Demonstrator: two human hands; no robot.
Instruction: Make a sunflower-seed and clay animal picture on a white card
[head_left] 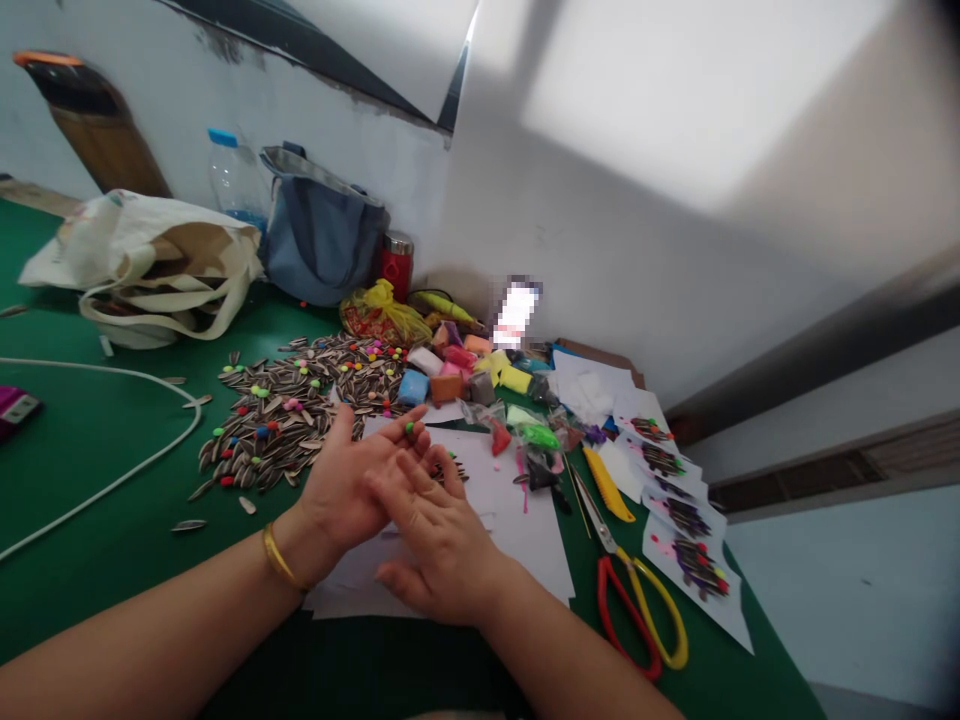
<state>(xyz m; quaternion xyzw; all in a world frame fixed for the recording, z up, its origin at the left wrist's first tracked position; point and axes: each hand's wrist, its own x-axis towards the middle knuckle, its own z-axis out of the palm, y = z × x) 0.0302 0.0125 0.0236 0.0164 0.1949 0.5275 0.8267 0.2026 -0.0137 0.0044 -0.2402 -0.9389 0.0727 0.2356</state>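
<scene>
My left hand (345, 490) is palm up above the white paper (525, 550), its fingers stretched out and a gold bangle (281, 560) on the wrist. A small green ball (409, 427), which looks like modelling clay, rests near its fingertips. Across the left palm and fingers lies my right hand (442, 540), palm down with fingers extended. Whether anything is between the palms is hidden. Part of a cluster of striped seeds (454, 468) shows on the paper behind the right fingers.
Striped sunflower seeds (300, 410) with coloured bits are heaped left. Modelling clay packets (446, 388) stand behind the paper. Scissors (616, 550), a yellow cutter (609, 485) and seed-decorated papers (697, 570) lie right. Bags (322, 235), a bottle (232, 175) and a lit phone (516, 312) are farther back.
</scene>
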